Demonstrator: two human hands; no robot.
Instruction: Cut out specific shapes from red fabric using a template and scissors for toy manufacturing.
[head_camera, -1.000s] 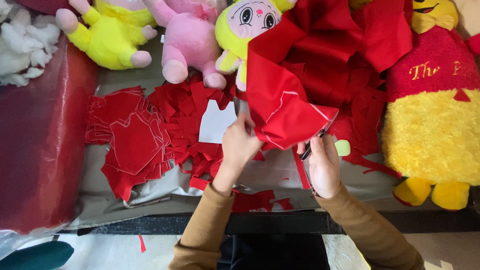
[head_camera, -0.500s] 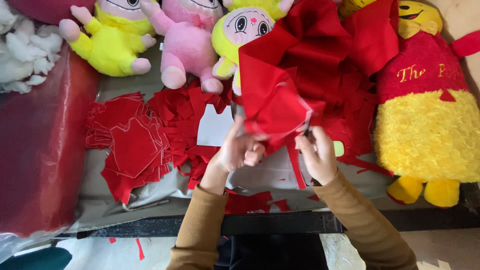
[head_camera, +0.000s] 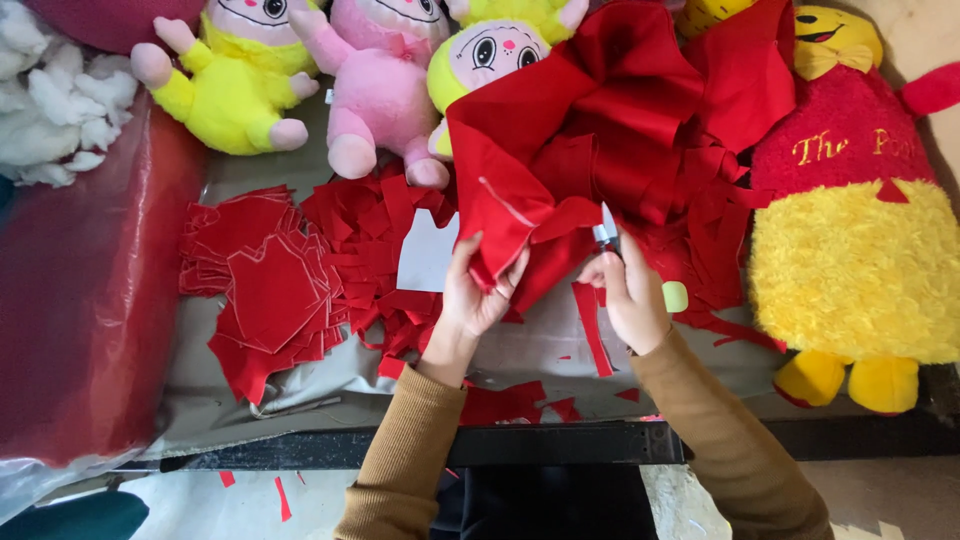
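Red cloth (head_camera: 600, 130) sits bunched in front of you, heaped against the plush toys, and since a second ago you have drawn its lower fold down and toward you while the scissors (head_camera: 606, 234) came in beside it; by my reading, the cut along that fold is now under way rather than being lined up. Your left hand (head_camera: 478, 290) is closed on the hanging edge of the cloth, fingers curled round it and thumb pressing from the front, keeping it taut. Your right hand (head_camera: 630, 295) is wrapped tight around the scissors, whose short blades point up into the cloth just right of the pinched fold; a pale green handle end (head_camera: 676, 296) shows past your palm. I cannot tell whether the blades are apart or together. The cloth is a deep, matt red, heavily creased, with a pale chalk line (head_camera: 508, 203) near the held edge and ragged strips trailing off its right side. Left of the cloth lie a white paper template (head_camera: 425, 255) and a stack of cut pieces (head_camera: 265, 285).
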